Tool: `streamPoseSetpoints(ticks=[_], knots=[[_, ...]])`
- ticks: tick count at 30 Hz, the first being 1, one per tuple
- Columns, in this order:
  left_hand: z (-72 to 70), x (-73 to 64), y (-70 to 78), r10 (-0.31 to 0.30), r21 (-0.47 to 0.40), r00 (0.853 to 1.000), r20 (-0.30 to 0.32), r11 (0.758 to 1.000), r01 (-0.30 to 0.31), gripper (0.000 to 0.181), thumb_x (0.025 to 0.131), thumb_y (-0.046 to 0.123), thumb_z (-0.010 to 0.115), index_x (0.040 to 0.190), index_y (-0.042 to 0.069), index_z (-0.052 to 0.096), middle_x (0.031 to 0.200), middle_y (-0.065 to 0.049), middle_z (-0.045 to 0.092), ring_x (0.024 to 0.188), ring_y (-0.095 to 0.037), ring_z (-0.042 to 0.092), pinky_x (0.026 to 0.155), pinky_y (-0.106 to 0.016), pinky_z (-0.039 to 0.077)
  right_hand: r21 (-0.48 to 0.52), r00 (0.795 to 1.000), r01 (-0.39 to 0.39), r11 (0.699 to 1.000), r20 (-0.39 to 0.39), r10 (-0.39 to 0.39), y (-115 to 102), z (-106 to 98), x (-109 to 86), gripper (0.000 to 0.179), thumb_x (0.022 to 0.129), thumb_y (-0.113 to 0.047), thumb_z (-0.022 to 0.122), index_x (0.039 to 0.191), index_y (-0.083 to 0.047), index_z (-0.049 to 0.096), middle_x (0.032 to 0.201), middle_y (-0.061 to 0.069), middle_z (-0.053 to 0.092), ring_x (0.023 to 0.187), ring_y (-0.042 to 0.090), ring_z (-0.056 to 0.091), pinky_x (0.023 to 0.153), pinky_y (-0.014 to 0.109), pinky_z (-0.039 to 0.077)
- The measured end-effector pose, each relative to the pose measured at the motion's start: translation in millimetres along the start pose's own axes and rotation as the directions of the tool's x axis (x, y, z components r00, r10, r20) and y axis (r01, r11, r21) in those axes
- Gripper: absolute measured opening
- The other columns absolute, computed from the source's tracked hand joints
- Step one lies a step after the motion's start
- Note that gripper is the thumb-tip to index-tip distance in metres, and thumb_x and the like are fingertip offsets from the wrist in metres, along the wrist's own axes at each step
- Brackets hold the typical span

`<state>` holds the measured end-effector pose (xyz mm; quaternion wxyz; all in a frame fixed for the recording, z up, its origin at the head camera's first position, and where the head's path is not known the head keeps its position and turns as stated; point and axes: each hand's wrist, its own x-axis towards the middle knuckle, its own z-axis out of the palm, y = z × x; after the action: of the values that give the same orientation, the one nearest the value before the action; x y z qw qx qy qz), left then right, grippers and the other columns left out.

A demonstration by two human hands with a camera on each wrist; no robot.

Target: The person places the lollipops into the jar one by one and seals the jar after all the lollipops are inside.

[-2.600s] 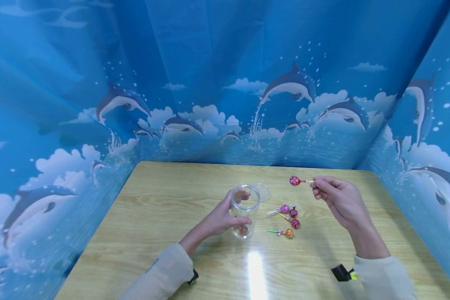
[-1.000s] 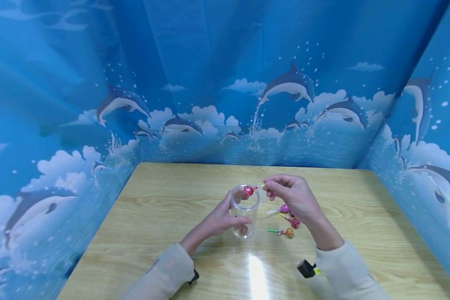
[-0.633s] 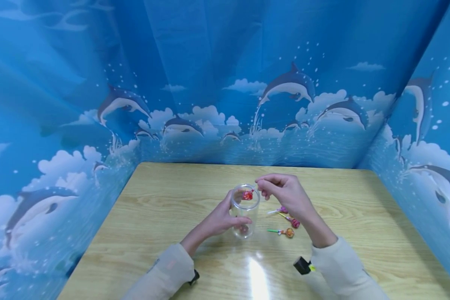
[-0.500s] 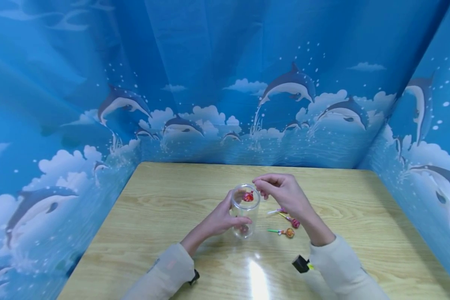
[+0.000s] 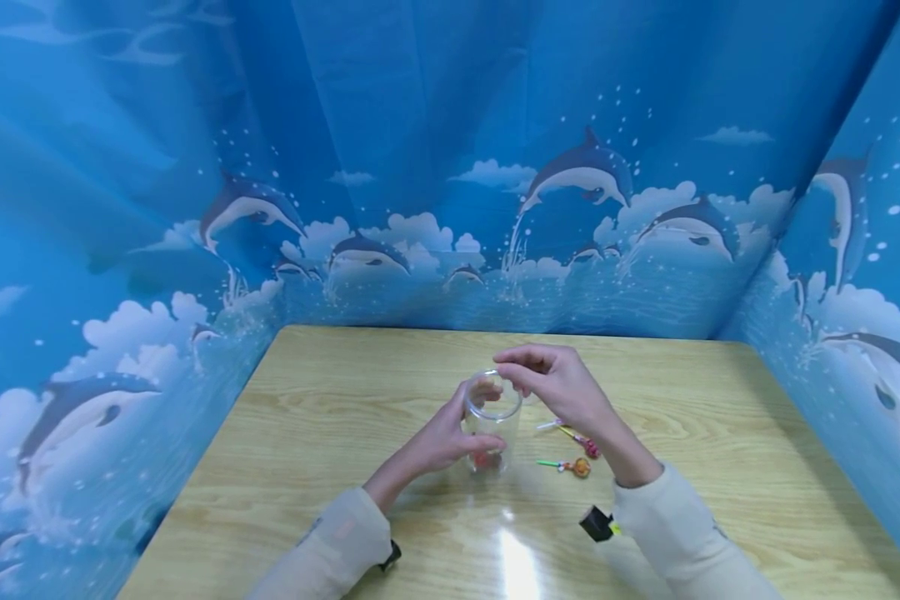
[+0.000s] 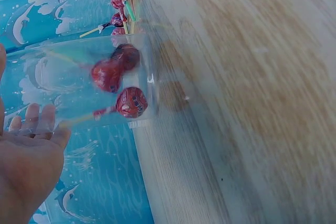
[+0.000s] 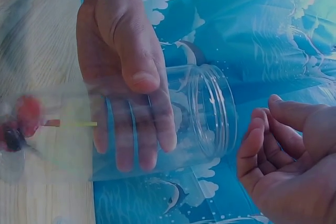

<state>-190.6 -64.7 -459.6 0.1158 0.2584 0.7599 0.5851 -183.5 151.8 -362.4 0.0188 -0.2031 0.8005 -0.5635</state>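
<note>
My left hand [image 5: 450, 433] grips a clear plastic jar [image 5: 493, 429] that stands upright on the table with its mouth uncovered. In the left wrist view, red lollipops [image 6: 132, 102] lie at the jar's bottom, one of them blurred. Through the wall in the right wrist view, a red lollipop [image 7: 30, 115] with a yellow stick shows. My right hand [image 5: 555, 379] is at the jar's rim, fingers loosely bent and holding nothing. Right of the jar lie an orange lollipop [image 5: 581, 467] with a green stick and a dark pink lollipop [image 5: 592, 448]; the right hand partly covers others.
The wooden table [image 5: 330, 400] is backed by a blue dolphin-print curtain [image 5: 420, 167] along its far side and both flanks. A black device [image 5: 596, 523] is worn at the right wrist, another [image 5: 392, 555] at the left.
My right hand has carried a red lollipop from the right to the jar's mouth and let it go; it has dropped inside. The left hand has kept its grip on the jar.
</note>
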Motion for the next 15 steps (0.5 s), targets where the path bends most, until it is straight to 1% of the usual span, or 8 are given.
streamPoseSetpoints(ticks=[1, 3, 5, 10, 15], knots=[[0.1, 0.3, 0.1, 0.005, 0.009, 1.000, -0.001, 1.000, -0.005, 0.084, 0.087, 0.016, 0.085, 0.154, 0.015, 0.034, 0.151, -0.010, 0.051, 0.141, -0.025, 0.045, 0.120, -0.054, 0.031, -0.005, 1.000, -0.001, 1.000, -0.006, 0.001, -0.1, -1.4, -0.7, 0.025, 0.102, -0.028, 0.068, 0.120, -0.011, 0.075, 0.099, 0.009, 0.073, 0.077, 0.032, 0.062, 0.064, 0.030, 0.053], [0.3, 0.6, 0.1, 0.013, 0.009, 1.000, -0.001, 1.000, -0.013, 0.085, 0.087, 0.014, 0.085, 0.154, 0.011, 0.034, 0.150, -0.011, 0.051, 0.141, -0.026, 0.045, 0.120, -0.053, 0.030, -0.020, 1.000, -0.010, 1.000, -0.021, 0.009, 0.2, -5.0, -2.6, 0.025, 0.102, -0.028, 0.068, 0.120, -0.012, 0.075, 0.105, 0.009, 0.073, 0.077, 0.032, 0.061, 0.065, 0.030, 0.052], [0.4, 0.9, 0.3, 0.012, 0.012, 1.000, -0.004, 1.000, -0.012, 0.086, 0.086, 0.013, 0.086, 0.154, 0.012, 0.034, 0.150, -0.010, 0.052, 0.141, -0.025, 0.046, 0.121, -0.052, 0.030, -0.034, 0.999, -0.023, 0.999, -0.037, 0.022, 1.3, -10.0, -5.3, 0.025, 0.103, -0.028, 0.067, 0.121, -0.012, 0.075, 0.109, 0.009, 0.073, 0.079, 0.028, 0.062, 0.066, 0.031, 0.053], [0.6, 0.9, 0.3, 0.009, 0.023, 1.000, -0.011, 1.000, -0.008, 0.087, 0.083, 0.013, 0.088, 0.153, 0.015, 0.036, 0.147, -0.008, 0.054, 0.140, -0.024, 0.047, 0.121, -0.049, 0.031, -0.053, 0.995, -0.062, 0.997, -0.082, 0.058, 6.4, -25.8, -14.9, 0.029, 0.103, -0.028, 0.067, 0.122, -0.008, 0.073, 0.110, 0.009, 0.072, 0.086, 0.022, 0.064, 0.069, 0.029, 0.056], [0.6, 0.5, 0.3, 0.020, 0.022, 1.000, -0.002, 1.000, -0.020, 0.087, 0.083, 0.013, 0.087, 0.153, 0.011, 0.035, 0.149, -0.016, 0.052, 0.141, -0.029, 0.046, 0.121, -0.053, 0.030, -0.038, 0.986, -0.100, 0.994, -0.136, 0.094, 14.8, -42.9, -26.8, 0.031, 0.104, -0.027, 0.066, 0.124, -0.004, 0.071, 0.108, 0.009, 0.071, 0.084, 0.021, 0.063, 0.060, 0.028, 0.052]])
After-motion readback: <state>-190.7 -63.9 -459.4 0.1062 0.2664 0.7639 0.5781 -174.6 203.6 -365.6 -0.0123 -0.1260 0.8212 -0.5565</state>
